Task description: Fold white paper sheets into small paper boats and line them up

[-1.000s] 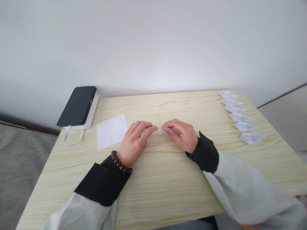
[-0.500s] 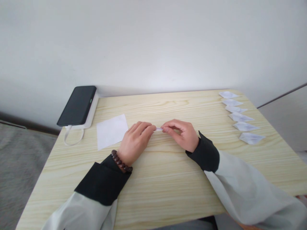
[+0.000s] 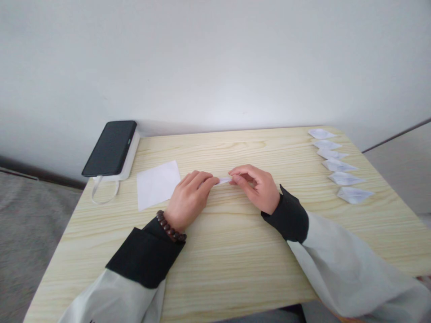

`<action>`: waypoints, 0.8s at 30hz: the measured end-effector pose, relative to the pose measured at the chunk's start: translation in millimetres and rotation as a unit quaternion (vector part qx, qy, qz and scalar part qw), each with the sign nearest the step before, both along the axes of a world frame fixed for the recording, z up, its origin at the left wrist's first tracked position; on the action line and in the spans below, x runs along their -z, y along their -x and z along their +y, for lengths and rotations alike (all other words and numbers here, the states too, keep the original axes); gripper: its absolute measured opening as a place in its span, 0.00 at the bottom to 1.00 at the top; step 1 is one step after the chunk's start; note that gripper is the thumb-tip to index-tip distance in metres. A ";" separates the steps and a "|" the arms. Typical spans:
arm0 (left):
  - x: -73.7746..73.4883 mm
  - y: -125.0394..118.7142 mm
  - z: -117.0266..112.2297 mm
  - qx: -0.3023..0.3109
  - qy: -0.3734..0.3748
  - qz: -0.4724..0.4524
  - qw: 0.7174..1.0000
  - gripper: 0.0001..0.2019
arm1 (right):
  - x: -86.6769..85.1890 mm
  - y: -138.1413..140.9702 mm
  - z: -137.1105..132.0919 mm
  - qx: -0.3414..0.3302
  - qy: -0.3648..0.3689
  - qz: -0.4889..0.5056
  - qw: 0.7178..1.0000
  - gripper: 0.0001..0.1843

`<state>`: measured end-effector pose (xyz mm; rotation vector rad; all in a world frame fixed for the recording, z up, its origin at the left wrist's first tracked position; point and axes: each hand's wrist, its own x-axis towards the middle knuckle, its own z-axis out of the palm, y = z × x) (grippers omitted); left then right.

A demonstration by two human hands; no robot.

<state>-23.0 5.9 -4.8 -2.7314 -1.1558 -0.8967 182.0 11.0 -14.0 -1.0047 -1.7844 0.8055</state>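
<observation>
A small folded piece of white paper (image 3: 224, 180) spans the gap between my two hands, over the middle of the table. Its left end is gripped by my left hand (image 3: 190, 195), whose fingers are closed and hide most of that side. At the other end, my right hand (image 3: 256, 186) pinches the paper between thumb and fingertips. A flat square sheet of white paper (image 3: 157, 185) lies just left of my left hand. Along the right side of the table, several folded paper boats (image 3: 346, 178) sit in a row.
A black power bank (image 3: 109, 148) rests on a white box (image 3: 130, 157) at the table's back left corner, with a white cable (image 3: 104, 202) looped below it. The wooden table (image 3: 222, 260) meets a white wall (image 3: 215, 67) at the back.
My right hand's fingertips have shifted slightly to the right, and more of the folded paper shows between the hands. My left hand keeps its place.
</observation>
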 end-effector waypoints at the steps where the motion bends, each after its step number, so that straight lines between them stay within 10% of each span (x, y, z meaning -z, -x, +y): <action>1: -0.1 0.7 0.1 -0.010 -0.007 -0.010 1.000 0.09 | -0.5 -0.1 -0.3 -0.003 -0.009 -0.001 1.000 0.06; 10: -2.6 -4.7 -4.9 -0.019 0.022 -0.130 0.991 0.08 | -9.5 -1.7 0.6 0.008 -0.198 -0.066 0.978 0.07; 24: -8.5 -10.4 -11.1 0.009 0.065 -0.187 0.980 0.11 | -10.0 -2.0 -0.6 0.020 -0.230 -0.062 0.971 0.10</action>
